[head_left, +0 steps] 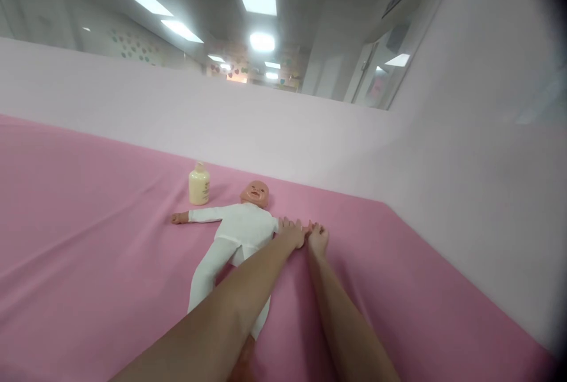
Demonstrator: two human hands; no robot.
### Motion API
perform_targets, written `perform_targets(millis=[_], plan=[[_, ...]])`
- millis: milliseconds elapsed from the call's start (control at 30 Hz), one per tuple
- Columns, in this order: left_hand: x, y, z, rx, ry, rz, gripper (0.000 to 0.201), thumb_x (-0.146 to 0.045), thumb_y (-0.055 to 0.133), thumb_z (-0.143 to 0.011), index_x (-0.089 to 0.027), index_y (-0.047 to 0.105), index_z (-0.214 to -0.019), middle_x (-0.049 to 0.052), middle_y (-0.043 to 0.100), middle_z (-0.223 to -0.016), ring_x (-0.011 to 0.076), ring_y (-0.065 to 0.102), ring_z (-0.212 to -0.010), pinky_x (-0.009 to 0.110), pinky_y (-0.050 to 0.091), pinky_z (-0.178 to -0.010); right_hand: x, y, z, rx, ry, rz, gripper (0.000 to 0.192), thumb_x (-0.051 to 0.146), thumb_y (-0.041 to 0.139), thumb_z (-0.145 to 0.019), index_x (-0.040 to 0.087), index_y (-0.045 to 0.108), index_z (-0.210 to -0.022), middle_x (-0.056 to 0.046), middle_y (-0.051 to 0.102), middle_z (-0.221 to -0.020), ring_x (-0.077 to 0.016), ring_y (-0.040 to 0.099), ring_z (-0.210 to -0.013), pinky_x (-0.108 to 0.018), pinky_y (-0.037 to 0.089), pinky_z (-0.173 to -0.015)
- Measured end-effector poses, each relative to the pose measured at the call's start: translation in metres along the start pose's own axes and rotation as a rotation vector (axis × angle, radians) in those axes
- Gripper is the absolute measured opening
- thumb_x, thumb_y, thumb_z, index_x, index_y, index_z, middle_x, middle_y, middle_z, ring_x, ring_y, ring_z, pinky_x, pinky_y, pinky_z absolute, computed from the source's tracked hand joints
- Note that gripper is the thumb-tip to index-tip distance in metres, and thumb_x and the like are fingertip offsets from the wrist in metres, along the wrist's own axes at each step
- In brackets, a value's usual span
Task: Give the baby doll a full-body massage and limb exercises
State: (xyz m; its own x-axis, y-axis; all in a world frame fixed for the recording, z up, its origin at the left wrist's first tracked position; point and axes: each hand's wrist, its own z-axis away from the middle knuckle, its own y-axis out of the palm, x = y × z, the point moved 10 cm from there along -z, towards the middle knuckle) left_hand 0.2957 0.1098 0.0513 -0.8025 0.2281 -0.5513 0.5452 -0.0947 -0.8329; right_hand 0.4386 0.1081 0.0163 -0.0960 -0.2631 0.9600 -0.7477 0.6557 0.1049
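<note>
A baby doll (243,225) in a white outfit lies face up on a pink sheet (110,252), its head toward the wall and its arms stretched out sideways. My left hand (291,232) is closed around the doll's sleeved arm on the right side of the view. Just beyond it, my right hand (318,237) has its fingers curled at that arm's end, by the doll's hand, which is mostly hidden. My left forearm crosses over one of the doll's legs and covers part of it.
A pale yellow bottle (199,186) stands upright on the sheet, left of the doll's head. A white wall (266,134) runs along the back, with a wide window (212,28) above it. Another white wall (478,181) closes off the right side.
</note>
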Motion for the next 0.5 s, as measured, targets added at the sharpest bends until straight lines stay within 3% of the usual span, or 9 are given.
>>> perform_targets(millis=[100,167,300,400,500], plan=[[0.013,-0.035,0.005,0.011,0.053,0.104,0.049,-0.042,0.044,-0.091,-0.019,0.052,-0.133,0.017,0.061,-0.132,0.0344,0.046,-0.133,0.052,0.030,-0.110,0.000,-0.009,-0.001,-0.054,0.024,0.027,0.028,0.040,0.048,-0.075,0.021,0.047,-0.096,-0.009,0.064,-0.094,-0.0213,0.064,-0.091,-0.035,0.052,-0.081],[0.032,-0.069,0.014,-0.033,0.103,0.204,0.042,-0.036,0.043,-0.091,-0.019,0.054,-0.128,0.014,0.064,-0.127,0.0273,0.053,-0.125,0.041,0.038,-0.106,0.003,-0.013,-0.001,-0.055,0.021,0.052,0.034,0.034,0.049,-0.073,0.020,0.046,-0.103,-0.010,0.063,-0.099,-0.0211,0.064,-0.094,-0.035,0.052,-0.082],[0.108,-0.132,0.053,-0.188,0.108,0.414,0.028,-0.031,0.039,-0.092,-0.021,0.062,-0.105,0.006,0.067,-0.115,0.0211,0.058,-0.112,0.033,0.041,-0.102,0.010,-0.014,0.003,-0.031,-0.005,0.114,0.040,0.030,0.052,-0.071,0.020,0.047,-0.110,-0.011,0.063,-0.105,-0.0214,0.064,-0.097,-0.035,0.053,-0.083],[0.176,-0.146,0.089,-0.277,0.012,0.581,0.020,-0.033,0.045,-0.088,-0.022,0.061,-0.084,0.002,0.068,-0.091,0.0224,0.060,-0.095,0.037,0.045,-0.096,0.020,-0.012,0.009,-0.028,-0.044,0.182,0.045,0.032,0.055,-0.069,0.018,0.050,-0.112,-0.015,0.059,-0.114,-0.0244,0.061,-0.100,-0.039,0.050,-0.088],[0.229,-0.140,0.112,-0.339,-0.090,0.799,0.016,-0.033,0.054,-0.084,-0.021,0.059,-0.075,0.003,0.066,-0.081,0.0236,0.061,-0.090,0.040,0.047,-0.094,0.034,-0.010,0.016,-0.027,-0.108,0.266,0.050,0.033,0.056,-0.068,0.016,0.052,-0.114,-0.017,0.054,-0.122,-0.0293,0.054,-0.111,-0.045,0.041,-0.099]])
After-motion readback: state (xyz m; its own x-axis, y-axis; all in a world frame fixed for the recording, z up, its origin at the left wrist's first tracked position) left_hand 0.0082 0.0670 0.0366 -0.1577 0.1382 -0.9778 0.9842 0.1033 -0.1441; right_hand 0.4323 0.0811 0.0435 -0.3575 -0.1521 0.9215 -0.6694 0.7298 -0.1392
